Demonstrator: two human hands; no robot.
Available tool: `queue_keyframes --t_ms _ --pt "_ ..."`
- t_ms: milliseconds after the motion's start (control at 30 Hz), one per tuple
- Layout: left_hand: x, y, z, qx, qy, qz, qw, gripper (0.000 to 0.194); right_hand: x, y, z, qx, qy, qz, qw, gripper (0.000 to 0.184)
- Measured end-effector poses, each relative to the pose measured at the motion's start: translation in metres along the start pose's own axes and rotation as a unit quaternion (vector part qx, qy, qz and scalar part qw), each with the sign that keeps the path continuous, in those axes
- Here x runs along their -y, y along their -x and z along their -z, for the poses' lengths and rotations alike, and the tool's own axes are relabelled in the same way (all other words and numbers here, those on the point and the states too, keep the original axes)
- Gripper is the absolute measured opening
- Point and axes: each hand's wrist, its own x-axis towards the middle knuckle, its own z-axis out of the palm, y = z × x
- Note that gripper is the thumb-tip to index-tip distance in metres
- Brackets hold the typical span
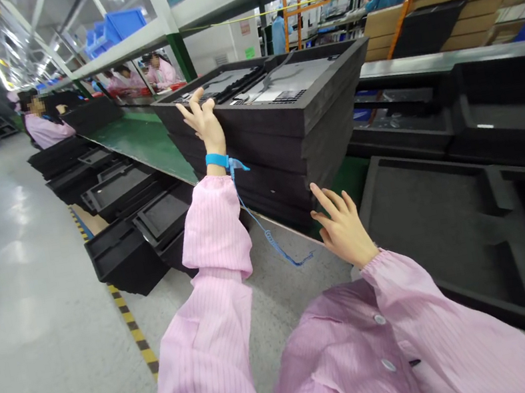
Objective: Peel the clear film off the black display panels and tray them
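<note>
Since the stack of black foam trays [254, 147] stands tall at the edge of the green bench [143, 139], we've got our left hand [203, 122] spread at its top rim and our right hand [343, 226], fingers apart, by a lower corner — probably to steady it, neither closed on anything. The deep walls likely protect the grey panels [306, 73] up top (our blue wrist strap [217, 160] dangles its cord). More trays [122, 251] flank the shiny floor [41, 296] — blue bins [125, 24] sit overhead.
</note>
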Motion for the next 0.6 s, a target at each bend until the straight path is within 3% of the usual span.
queue_keyframes --t_ms 600 --pt "-0.012 0.009 0.002 0.028 0.000 0.015 0.999 0.036 -0.013 0.001 -0.003 0.008 -0.033 0.044 0.998 0.035"
